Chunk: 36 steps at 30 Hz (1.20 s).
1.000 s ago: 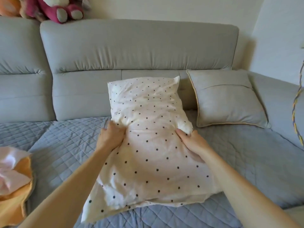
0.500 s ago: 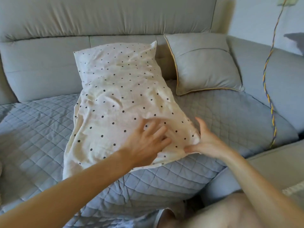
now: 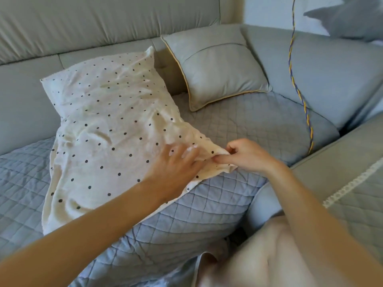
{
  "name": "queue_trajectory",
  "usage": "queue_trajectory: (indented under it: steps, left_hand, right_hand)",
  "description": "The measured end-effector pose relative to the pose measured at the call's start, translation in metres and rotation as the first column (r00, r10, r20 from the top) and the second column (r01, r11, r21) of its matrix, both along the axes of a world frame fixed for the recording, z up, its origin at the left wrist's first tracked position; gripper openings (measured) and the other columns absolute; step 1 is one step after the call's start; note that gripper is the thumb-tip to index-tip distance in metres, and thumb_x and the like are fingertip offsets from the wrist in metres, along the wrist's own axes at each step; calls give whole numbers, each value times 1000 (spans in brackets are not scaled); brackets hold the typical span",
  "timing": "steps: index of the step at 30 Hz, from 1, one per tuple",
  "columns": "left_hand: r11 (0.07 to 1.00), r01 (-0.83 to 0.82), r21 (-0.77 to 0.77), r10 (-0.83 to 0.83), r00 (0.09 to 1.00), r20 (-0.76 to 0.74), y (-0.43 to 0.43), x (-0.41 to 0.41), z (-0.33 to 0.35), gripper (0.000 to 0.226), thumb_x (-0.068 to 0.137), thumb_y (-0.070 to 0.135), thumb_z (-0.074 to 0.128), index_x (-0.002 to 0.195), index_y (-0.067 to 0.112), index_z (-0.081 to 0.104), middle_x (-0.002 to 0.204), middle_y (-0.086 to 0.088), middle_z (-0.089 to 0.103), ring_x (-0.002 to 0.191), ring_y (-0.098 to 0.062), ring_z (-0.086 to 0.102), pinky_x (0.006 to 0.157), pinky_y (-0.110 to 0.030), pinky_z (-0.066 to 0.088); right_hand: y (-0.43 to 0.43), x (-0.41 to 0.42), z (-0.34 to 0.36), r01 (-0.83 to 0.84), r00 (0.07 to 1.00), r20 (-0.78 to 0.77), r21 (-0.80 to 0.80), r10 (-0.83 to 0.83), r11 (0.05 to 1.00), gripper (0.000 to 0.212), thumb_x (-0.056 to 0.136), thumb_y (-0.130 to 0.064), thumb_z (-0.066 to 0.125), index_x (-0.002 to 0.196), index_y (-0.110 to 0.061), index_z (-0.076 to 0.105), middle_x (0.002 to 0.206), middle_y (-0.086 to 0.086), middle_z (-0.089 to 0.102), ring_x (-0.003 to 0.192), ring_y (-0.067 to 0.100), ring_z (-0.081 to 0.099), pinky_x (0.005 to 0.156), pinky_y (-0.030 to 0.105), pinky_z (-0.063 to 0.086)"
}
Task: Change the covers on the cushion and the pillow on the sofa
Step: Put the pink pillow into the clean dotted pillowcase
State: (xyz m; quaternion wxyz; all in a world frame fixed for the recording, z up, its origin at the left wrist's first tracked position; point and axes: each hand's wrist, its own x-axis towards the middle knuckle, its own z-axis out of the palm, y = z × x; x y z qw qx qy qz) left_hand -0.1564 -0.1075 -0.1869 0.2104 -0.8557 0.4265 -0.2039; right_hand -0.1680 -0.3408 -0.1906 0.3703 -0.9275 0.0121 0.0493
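A pillow in a white cover with black dots lies tilted against the grey sofa back, its near end toward me. My right hand pinches the cover's near right corner between thumb and fingers. My left hand lies on the cover just left of that corner, fingers spread and blurred. A square grey cushion with a yellow edge leans in the sofa corner, to the right of the pillow and apart from it.
A quilted blue-grey throw covers the sofa seat. A blue and yellow braided cord hangs down at the right. The sofa's side section with lace trim sits at the right. My bare knee is at the bottom.
The view swung left and down. My hands slid from the pillow's middle to its near right corner, and my right hand now pinches the cover's corner.
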Motion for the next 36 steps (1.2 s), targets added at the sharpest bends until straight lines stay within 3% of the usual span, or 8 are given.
queue_trajectory:
  steps: [4, 12, 18, 20, 23, 27, 29, 36]
  left_hand:
    - [998, -48, -37, 30, 924, -380, 1, 13, 41, 26, 81, 52, 72, 94, 32, 65, 130, 12, 50, 117, -14, 49, 87, -31, 45]
    - [941, -302, -150, 79, 629, -773, -5, 28, 97, 32, 73, 59, 75, 74, 28, 66, 92, 14, 67, 90, -2, 60, 86, -28, 49]
    - [817, -267, -511, 9, 892, -451, -8, 35, 113, 17, 93, 34, 62, 92, 23, 48, 87, 4, 66, 75, -19, 61, 68, -43, 53]
    - [879, -163, -448, 22, 953, -303, -6, 34, 105, 13, 95, 21, 53, 92, 26, 41, 92, 5, 61, 76, -26, 58, 55, -35, 43]
    - [960, -61, -272, 4, 979, -203, -1, 30, 92, 24, 94, 8, 44, 89, 31, 49, 120, 9, 52, 80, -23, 56, 50, -26, 24]
    - [994, -64, -91, 41, 972, -231, 2, 20, 56, 24, 96, 28, 48, 109, 31, 67, 138, 10, 45, 107, -16, 54, 68, -29, 41]
    - [982, -7, -187, -36, 973, -230, 9, 13, 39, 31, 87, 32, 46, 106, 27, 70, 127, 5, 55, 100, -19, 57, 72, -33, 47]
    - [950, -54, -306, -10, 979, -203, 54, -17, 9, 46, 88, 62, 46, 76, 28, 74, 132, 3, 56, 124, -20, 49, 105, -42, 36]
  right_hand:
    - [-12, -2, 1, 47, 999, -29, 90, -44, 995, 38, 81, -51, 75, 79, -14, 64, 70, -3, 68, 62, 6, 66, 50, 17, 42]
    - [-2, -1, 8, 246, 909, 313, 131, -275, 960, 23, 88, -40, 69, 79, -21, 62, 72, -5, 63, 68, 8, 57, 63, 27, 45]
    - [37, -27, 30, -115, 796, 603, 239, -55, 964, 16, 84, -23, 73, 69, -19, 69, 61, -9, 65, 57, 8, 59, 54, 18, 41]
    - [54, -35, 22, -254, 846, 498, 68, 188, 965, 5, 85, -25, 71, 85, -27, 75, 82, -15, 72, 65, 1, 62, 61, 16, 45]
    - [67, -38, 10, -318, 875, 204, -442, 440, 838, 40, 91, -34, 57, 129, -45, 52, 138, -24, 47, 103, -7, 54, 83, 27, 50]
    - [51, -34, 9, -280, 916, 20, -682, 400, 676, 21, 90, -35, 51, 111, -32, 53, 124, -9, 55, 108, 23, 59, 73, 34, 45]
    - [35, -32, 2, -241, 919, 93, -636, 384, 733, 13, 93, -38, 49, 89, -28, 57, 103, -11, 58, 97, 21, 61, 65, 32, 43]
    - [38, -19, 1, -32, 826, 537, -257, 170, 966, 11, 95, -34, 54, 96, -28, 63, 98, -12, 59, 82, 16, 58, 60, 36, 48]
